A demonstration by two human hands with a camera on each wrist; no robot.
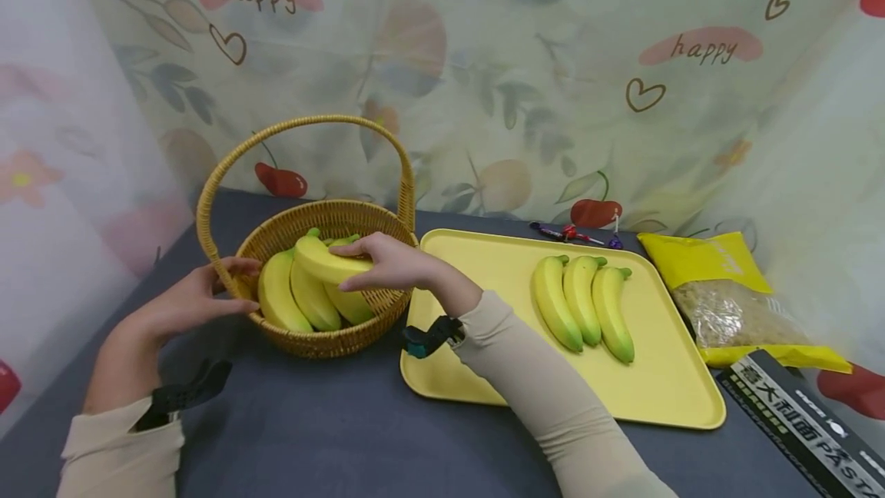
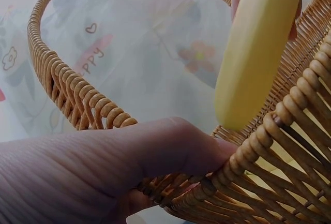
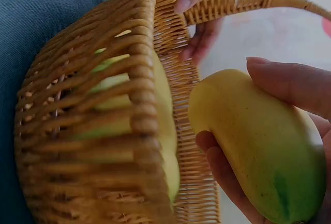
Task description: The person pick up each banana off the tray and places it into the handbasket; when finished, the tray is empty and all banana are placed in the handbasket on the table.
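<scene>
The left hand (image 1: 187,300) holds the wicker basket (image 1: 325,340) at its left rim, where the handle meets it, thumb and fingers curled on the weave. Yellow bananas lie inside. Over them the right hand (image 1: 387,261) has its grip closed around one banana (image 1: 325,261), held across the basket's mouth. To the right on the table (image 1: 311,436), a yellow tray (image 1: 664,398) carries three more bananas (image 1: 584,307); a yellow bag (image 1: 726,302) lies beyond it.

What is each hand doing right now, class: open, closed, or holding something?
Left hand: holds the basket by its rim.
Right hand: holds a banana over the basket.
</scene>
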